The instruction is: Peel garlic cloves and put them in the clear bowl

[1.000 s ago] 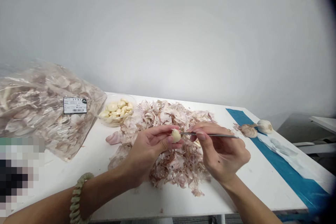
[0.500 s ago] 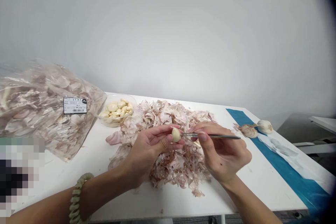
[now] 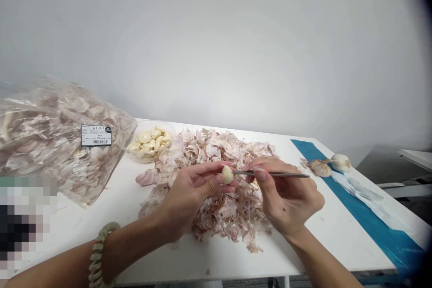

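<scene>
Between its fingertips, my left hand (image 3: pixel 192 193) holds a pale peeled garlic clove (image 3: pixel 227 174). My right hand (image 3: pixel 286 189) grips a thin metal tool (image 3: pixel 286 174), whose tip points left and touches or nearly touches the clove. Both hands are above a large heap of garlic skins (image 3: pixel 232 216). Behind my left hand, a clear round bowl (image 3: pixel 135 159) holds several peeled cloves (image 3: pixel 145 137). An unpeeled piece of garlic (image 3: pixel 146 177) lies left of the heap.
A large clear bag of garlic skins (image 3: pixel 64 117) with a label stands at the left. On the white table (image 3: pixel 340 234), a blue strip (image 3: pixel 357 207) runs along the right side, with a brownish bulb (image 3: pixel 320 168), a white bulb (image 3: pixel 341 162) and thin white wrapping (image 3: pixel 367 198) by it.
The clove has shifted very slightly right and down in my left fingers. The metal tool has turned slightly in my right hand and now looks thinner.
</scene>
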Available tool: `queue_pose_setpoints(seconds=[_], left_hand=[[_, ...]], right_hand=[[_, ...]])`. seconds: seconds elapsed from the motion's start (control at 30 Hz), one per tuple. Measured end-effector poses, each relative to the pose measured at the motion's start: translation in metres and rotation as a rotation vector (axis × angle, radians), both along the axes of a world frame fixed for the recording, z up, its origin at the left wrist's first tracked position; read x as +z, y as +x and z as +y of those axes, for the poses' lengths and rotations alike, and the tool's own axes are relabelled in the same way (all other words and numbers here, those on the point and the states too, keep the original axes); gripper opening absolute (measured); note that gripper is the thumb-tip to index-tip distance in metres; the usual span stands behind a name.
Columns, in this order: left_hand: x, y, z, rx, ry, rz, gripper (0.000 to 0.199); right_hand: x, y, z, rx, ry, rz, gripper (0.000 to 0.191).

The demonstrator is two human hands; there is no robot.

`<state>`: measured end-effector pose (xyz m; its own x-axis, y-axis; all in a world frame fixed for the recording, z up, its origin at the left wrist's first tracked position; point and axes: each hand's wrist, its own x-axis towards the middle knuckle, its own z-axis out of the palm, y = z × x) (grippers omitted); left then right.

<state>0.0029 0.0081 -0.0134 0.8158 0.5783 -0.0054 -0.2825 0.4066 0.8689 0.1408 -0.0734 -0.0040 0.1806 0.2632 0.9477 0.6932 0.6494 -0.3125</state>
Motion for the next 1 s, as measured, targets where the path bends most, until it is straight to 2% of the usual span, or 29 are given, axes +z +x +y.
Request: queue_pose_setpoints(seconds=[1.0], left_hand=[[0.0007, 0.0002, -0.0031, -0.115, -0.040, -0.033, 0.013]], right_hand=[[-0.0019, 0.0018, 0.0005, -0.117, 0.017, -0.013, 0.029]])
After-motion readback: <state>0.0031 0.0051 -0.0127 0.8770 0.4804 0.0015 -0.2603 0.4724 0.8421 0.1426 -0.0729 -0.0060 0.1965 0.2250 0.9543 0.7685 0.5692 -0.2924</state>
